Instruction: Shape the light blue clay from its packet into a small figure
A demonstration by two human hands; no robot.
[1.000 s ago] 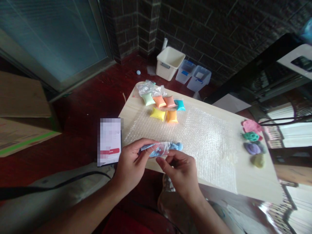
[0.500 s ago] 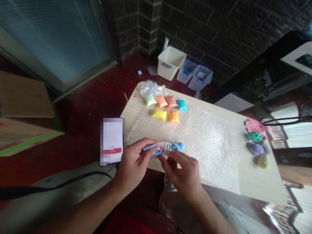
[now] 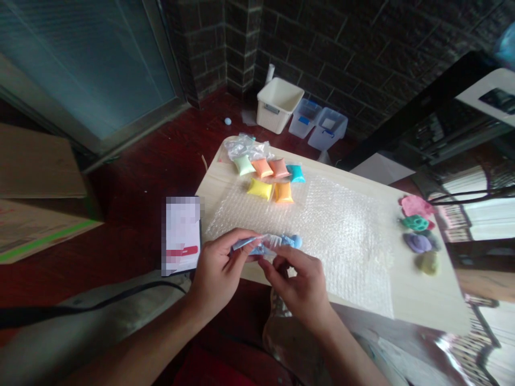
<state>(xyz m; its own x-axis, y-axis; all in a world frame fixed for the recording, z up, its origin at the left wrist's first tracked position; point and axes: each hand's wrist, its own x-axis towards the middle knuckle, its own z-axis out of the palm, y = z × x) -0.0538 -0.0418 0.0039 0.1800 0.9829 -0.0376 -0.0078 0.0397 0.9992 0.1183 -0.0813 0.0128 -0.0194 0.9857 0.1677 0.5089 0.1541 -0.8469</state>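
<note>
My left hand is closed on a clear plastic packet with light blue clay inside, gripping its left end between thumb and fingers. At the packet's near right edge, the thumb and fingertips of my right hand pinch the plastic. Just past my right fingers, a lump of light blue clay shows over the bubble wrap; my fingers partly hide it. Beyond my hands lie sealed clay packets: yellow, orange, pale green, peach, salmon and turquoise.
Crumpled clear plastic lies at the far end of the table. Pink, green, purple and yellowish clay pieces sit at the right. A phone-like screen stands left; bins are on the floor.
The whole view has shifted slightly left. My right fingertips have drawn a little nearer to the left hand along the packet. Both hands keep hold of it.
</note>
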